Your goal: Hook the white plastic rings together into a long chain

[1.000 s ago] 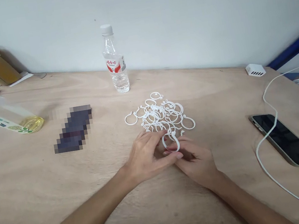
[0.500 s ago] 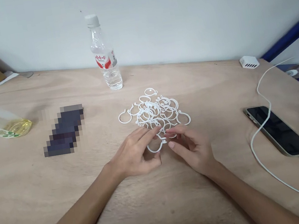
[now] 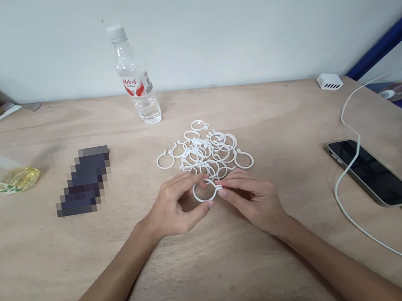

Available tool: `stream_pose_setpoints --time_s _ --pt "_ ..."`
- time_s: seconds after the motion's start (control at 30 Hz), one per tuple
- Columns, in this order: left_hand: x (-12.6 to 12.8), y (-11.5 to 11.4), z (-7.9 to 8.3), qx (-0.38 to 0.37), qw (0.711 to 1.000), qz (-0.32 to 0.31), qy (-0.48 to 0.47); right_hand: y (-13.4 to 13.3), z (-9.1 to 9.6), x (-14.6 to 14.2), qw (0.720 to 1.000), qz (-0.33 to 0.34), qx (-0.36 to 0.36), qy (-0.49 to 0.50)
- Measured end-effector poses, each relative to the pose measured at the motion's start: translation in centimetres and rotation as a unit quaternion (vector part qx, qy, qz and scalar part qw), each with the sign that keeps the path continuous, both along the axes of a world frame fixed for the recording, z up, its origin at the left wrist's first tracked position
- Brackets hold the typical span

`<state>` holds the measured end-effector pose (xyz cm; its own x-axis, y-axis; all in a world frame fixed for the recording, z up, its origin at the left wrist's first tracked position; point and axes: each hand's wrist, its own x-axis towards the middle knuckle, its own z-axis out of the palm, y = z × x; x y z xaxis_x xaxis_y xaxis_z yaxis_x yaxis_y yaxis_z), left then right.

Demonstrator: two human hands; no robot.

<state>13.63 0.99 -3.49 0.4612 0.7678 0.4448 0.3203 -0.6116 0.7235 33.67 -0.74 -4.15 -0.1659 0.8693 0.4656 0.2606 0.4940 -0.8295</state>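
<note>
A white plastic ring (image 3: 204,201) with a small clasp on its right side is between my two hands, just in front of a pile of similar rings. My left hand (image 3: 176,202) grips it from the left, fingers at the top and thumb at the lower edge. The thumb and fingertips of my right hand (image 3: 256,195) pinch the clasp end. The two ends of the ring look close together there, but whether they are locked is too small to tell. Beyond my fingers lies the pile of white rings (image 3: 201,153), several with their ends apart.
A water bottle (image 3: 137,86) stands behind the pile. To the left are a blurred dark object (image 3: 84,181) and a clear container with a yellow base (image 3: 18,178). On the right lie a phone (image 3: 374,171) with a white cable (image 3: 341,202) and a white charger (image 3: 329,82).
My right hand has moved left and its fingertips have closed on the ring's clasp. The ring's ends have come together. The whole view has shifted slightly.
</note>
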Motion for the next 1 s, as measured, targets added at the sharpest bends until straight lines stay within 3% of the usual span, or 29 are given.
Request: stream_pose_setpoints --time_s 0.2,0.37,1.0 --pt "0.01 -0.07 -0.16 -0.027 0.999 -0.006 -0.039 0.07 0.13 -0.02 1.0 0.013 -0.02 0.014" --pt "0.08 -0.12 -0.44 0.0 0.998 0.011 -0.061 0.03 0.13 0.11 0.999 0.014 -0.038 0.011" --pt "0.07 0.26 -0.79 0.028 1.0 -0.009 0.003 0.18 -0.27 0.31 0.997 0.009 -0.066 -0.028"
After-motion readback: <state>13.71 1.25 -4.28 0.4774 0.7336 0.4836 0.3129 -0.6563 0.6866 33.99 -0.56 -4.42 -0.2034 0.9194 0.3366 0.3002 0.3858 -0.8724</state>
